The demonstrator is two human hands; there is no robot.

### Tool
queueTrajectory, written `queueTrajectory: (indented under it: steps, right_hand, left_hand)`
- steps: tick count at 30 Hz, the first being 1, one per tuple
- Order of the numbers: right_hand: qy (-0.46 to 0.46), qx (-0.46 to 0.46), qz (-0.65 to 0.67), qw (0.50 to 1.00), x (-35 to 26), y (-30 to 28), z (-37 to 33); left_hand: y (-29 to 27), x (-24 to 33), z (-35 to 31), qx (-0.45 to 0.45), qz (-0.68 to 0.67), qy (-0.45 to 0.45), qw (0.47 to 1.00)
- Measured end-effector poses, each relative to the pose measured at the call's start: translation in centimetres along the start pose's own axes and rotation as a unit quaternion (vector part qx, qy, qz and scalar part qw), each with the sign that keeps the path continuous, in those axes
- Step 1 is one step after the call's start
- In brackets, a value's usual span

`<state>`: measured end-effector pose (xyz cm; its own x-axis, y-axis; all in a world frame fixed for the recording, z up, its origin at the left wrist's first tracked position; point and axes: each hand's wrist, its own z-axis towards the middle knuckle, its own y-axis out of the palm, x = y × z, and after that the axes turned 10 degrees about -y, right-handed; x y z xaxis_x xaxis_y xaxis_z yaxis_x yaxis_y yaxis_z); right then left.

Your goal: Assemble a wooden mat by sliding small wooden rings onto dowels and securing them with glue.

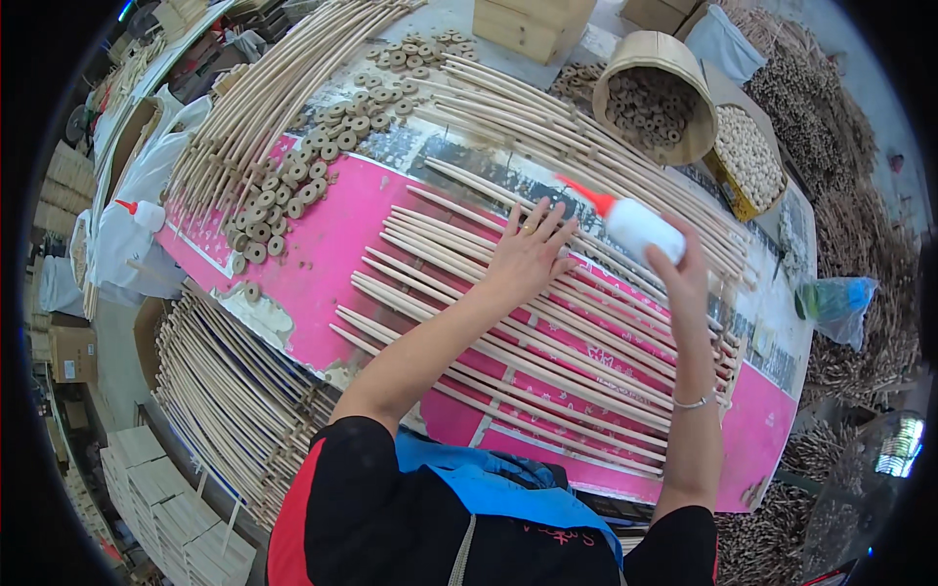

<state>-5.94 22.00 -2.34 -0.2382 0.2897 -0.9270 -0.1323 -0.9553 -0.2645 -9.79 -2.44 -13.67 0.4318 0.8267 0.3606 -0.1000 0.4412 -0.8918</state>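
Note:
Pale wooden sticks lie in a loose row across a pink sheet on the table. My left hand rests on the farther sticks of this row, with its fingers spread. In my right hand is a white squeeze bottle with a red nozzle. The bottle is tilted over the far side of the row, its nozzle pointing left toward the fingers of my left hand. Whether the nozzle tip touches a stick cannot be made out. The sticks' right ends sit close together near a wooden strip.
Wooden rings lie scattered at left. Bundles of sticks fitted with rings lie at the far left. A tipped wooden bucket holds more rings, beside a box of pale beads. Another squeeze bottle stands at the left edge.

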Motion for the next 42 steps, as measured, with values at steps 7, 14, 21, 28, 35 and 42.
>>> queueTrajectory:
  steps: [7, 14, 21, 28, 35, 42]
  right_hand:
    - [-0.075, -0.060, -0.130, 0.987, -1.5, 9.2, 4.8]
    - [-0.139, -0.086, -0.207, 0.965, -1.2, 12.3, 6.7]
    - [-0.164, -0.086, -0.232, 0.955, 0.2, 12.9, 7.1]
    - [-0.148, -0.090, -0.210, 0.962, 0.3, 13.5, 7.2]
    - [-0.169, -0.082, -0.223, 0.956, 0.4, 13.4, 7.0]
    - [-0.174, -0.072, -0.231, 0.954, 0.0, 13.1, 6.7]
  left_hand:
    - [-0.6, 0.5, -0.4, 0.031, -0.050, -0.009, 0.998]
    - [-0.6, 0.2, -0.5, 0.016, -0.079, -0.021, 0.997]
    - [-1.0, 0.4, -0.3, -0.004, -0.095, -0.028, 0.995]
    - [-1.0, 0.3, -0.3, -0.012, -0.096, -0.031, 0.995]
    - [-1.2, 0.4, -0.3, -0.017, -0.089, -0.031, 0.995]
    - [-1.1, 0.4, -0.3, -0.020, -0.076, -0.032, 0.996]
